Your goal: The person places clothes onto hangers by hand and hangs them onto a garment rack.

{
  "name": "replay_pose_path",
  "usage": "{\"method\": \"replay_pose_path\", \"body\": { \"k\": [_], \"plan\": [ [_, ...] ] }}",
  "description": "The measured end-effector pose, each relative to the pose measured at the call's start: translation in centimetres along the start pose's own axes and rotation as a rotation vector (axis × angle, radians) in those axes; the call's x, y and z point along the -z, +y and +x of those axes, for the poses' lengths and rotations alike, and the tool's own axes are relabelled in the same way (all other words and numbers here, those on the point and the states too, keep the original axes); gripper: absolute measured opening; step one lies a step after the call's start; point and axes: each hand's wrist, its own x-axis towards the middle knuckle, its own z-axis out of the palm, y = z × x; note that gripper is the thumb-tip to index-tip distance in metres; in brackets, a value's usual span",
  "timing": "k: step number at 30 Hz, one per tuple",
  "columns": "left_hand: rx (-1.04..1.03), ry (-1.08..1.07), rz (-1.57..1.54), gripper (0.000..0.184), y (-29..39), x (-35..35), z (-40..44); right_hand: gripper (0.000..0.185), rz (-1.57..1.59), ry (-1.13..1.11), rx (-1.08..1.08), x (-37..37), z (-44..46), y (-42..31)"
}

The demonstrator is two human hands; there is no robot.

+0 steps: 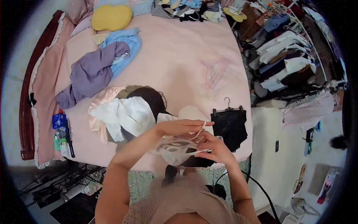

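As right hand (219,148) pinches white strap (194,152), blue box (59,121) contents hidden

The left hand (182,127) is held out flat, with a thin strap (203,128) by its fingers. The right hand (219,150) pinches a see-through white cloth (173,153) at the near side of the pink bed (167,56). Near, on the right, a black cloth (229,127) lies on a hanger (228,109). On the left is a shiny white cloth (134,115). Farther left are a purple cloth (93,65) and a yellow cushion (112,17). Lots of clothes (285,46) hang far right.
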Motion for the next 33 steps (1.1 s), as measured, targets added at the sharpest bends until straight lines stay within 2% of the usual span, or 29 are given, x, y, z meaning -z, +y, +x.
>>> {"method": "replay_pose_path", "body": {
  "k": [2, 4, 7, 9, 11, 13, 15, 18, 20, 22, 26, 31, 33],
  "plan": [
    [0.14, -0.025, 0.125, 0.049, 1.7, -1.8, -1.0, 0.02, 0.016, -0.029, 0.009, -0.6, -1.0, -1.8],
    [0.117, -0.056, 0.115, 0.048, 0.6, -1.9, -0.8, 0.019, 0.112, -0.072, 0.031, -1.4, -1.9, -3.4],
    [0.113, -0.111, 0.128, 0.04, -1.4, -0.8, 0.7, 0.017, 0.046, -0.148, 0.079, -2.3, -3.5, -3.7],
    [0.156, 0.022, 0.326, 0.034, -4.7, 0.7, 3.1, 0.017, 0.042, -0.163, 0.101, -2.9, -4.2, -4.3],
    [-0.158, 0.004, 0.787, 0.029, -10.8, 1.9, 7.3, 0.017, 0.03, -0.183, 0.126, -3.5, -4.6, -4.9],
    [-0.104, -0.066, 0.752, 0.026, -12.0, -1.4, 8.5, 0.017, 0.066, -0.248, 0.173, -4.3, -5.0, -5.1],
    [-0.013, -0.213, 0.956, 0.031, -17.4, -2.4, 11.5, 0.017, 0.092, -0.271, 0.178, -4.5, -5.4, -5.4],
    [0.456, -0.383, 1.28, 0.032, -23.6, -1.4, 9.5, 0.016, -0.005, -0.177, 0.285, -4.1, -6.3, -5.8],
    [0.628, -0.393, 1.366, 0.032, -26.1, -0.6, 7.8, 0.016, -0.048, -0.181, 0.24, -3.1, -6.9, -6.5],
    [0.711, -0.346, 1.423, 0.033, -26.8, -0.1, 6.9, 0.016, -0.029, -0.185, 0.215, -3.1, -7.6, -6.1],
    [0.671, -0.039, 1.527, 0.034, -25.7, 1.9, 6.1, 0.017, -0.014, -0.22, 0.143, -3.8, -8.8, -5.9],
    [0.479, 0.738, 1.496, 0.034, -17.6, 6.9, 3.5, 0.018, -0.113, -0.168, 0.186, -1.9, -9.2, -6.2],
    [0.453, 1.074, 1.308, 0.031, -11.8, 6.3, 1.8, 0.018, -0.121, -0.169, 0.174, -1.0, -9.2, -6.7]
  ]
}}
